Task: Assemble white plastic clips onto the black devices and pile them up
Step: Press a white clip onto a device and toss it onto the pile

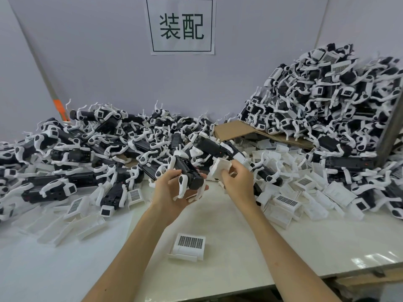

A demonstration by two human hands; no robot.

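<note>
Alignment is what matters in this step. The left hand [174, 188] is wrapped around a black device [187, 171], cradling it from below just above the white surface [229, 225], with its rounded dark end facing the person. The right hand [236, 180] pinches a white plastic clip [220, 166] between thumb and fingers, just beside the device and, as far as I can judge, not yet seated on it. To do this well, keep the device steady in the left palm, turn the clip so its open side faces the body, and press it on squarely rather than at a slant; a skewed push would likely spring the thin white arms already on the device. A loose clip with a grid label [189, 245] lies near on the surface, and more spare clips [285, 203] lie to the right. Finished units rise in the tall pile [327, 94] at the right, against the wall below the paper sign [181, 26], where this one probably belongs once clipped
</note>
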